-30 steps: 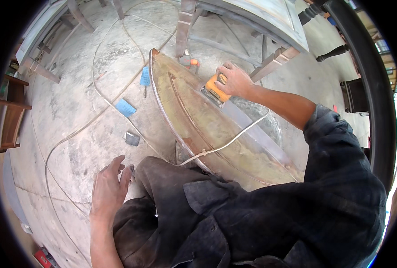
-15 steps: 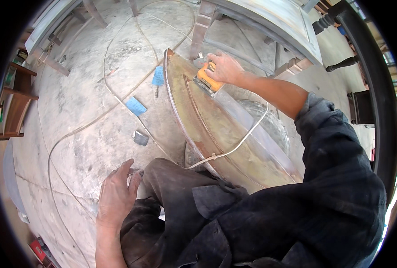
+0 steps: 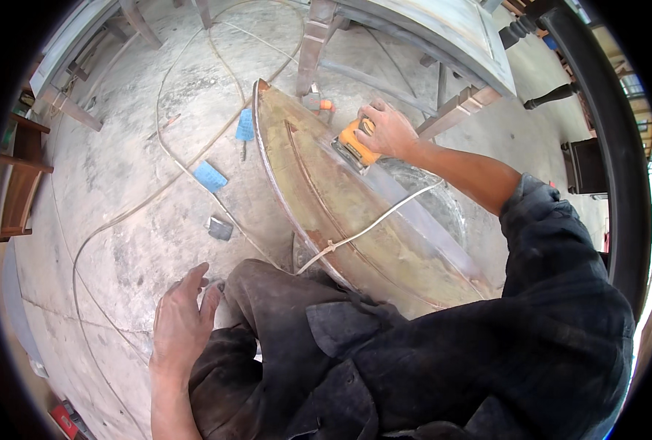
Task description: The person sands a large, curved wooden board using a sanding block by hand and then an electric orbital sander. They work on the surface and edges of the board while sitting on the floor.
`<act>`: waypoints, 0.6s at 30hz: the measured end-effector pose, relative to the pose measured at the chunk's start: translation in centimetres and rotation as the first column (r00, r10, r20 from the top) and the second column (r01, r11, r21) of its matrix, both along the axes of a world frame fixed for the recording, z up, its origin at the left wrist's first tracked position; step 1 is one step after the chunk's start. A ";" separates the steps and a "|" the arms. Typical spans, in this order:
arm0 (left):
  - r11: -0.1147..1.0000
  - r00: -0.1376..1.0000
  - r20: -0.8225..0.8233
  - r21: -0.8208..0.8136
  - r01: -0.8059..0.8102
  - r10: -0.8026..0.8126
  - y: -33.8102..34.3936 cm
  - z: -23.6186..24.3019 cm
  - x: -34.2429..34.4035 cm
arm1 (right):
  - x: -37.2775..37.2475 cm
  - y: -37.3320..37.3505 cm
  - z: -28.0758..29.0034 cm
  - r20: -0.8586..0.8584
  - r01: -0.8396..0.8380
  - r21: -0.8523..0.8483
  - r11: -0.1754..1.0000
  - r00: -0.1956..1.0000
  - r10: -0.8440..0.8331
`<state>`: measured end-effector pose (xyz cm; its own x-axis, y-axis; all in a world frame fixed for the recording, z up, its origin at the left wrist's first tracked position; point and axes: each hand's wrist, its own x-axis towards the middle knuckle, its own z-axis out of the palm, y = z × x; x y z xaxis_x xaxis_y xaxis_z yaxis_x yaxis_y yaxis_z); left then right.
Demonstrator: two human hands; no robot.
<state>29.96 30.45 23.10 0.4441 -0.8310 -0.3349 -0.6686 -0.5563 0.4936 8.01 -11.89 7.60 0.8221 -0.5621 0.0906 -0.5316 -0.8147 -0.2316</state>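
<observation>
A: Where do we have the sander (image 3: 355,149), and how does it handle?

B: It sits on the curved panel (image 3: 341,198), toward the far end and by the right-hand edge. We judge it fairly light and hard-shelled, perhaps slippery with dust, so we hold it best with a palm over its orange top, clear of the flat base

A: Is that how our right hand (image 3: 390,130) has it?

B: Yes, the fingers curl firmly over the top. Our left hand (image 3: 183,315) has nothing in it, its fingers loosely bent and partly spread beside our knee (image 3: 256,286)

A: And the panel itself?

B: It looks stiff and probably heavy; both long rims seem the place to grip, sparing the pointed tip, which may chip. A white cord (image 3: 371,226) crosses it, and two blue sheets (image 3: 210,176) lie to its left on the floor (image 3: 121,169)
</observation>
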 end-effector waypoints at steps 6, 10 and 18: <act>0.999 0.999 -0.004 -0.036 0.033 -0.033 -0.4 0.1 -0.2 | 2.9 -1.0 0.2 0.018 0.046 0.027 0.999 0.999 -0.047; 1.000 1.000 -0.020 -0.025 0.004 -0.004 0.4 -0.6 0.4 | 7.9 -1.6 -0.3 0.051 0.025 -0.034 0.999 0.998 -0.023; 1.000 1.000 0.008 0.000 0.001 -0.001 0.1 -0.8 0.7 | 5.9 -0.9 -0.3 0.053 -0.023 -0.088 0.996 0.998 0.028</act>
<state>30.70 30.58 22.29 0.4459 -0.8313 -0.3318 -0.6730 -0.5558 0.4881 13.90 -12.84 7.31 0.8285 -0.5293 0.1829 -0.4993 -0.8460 -0.1870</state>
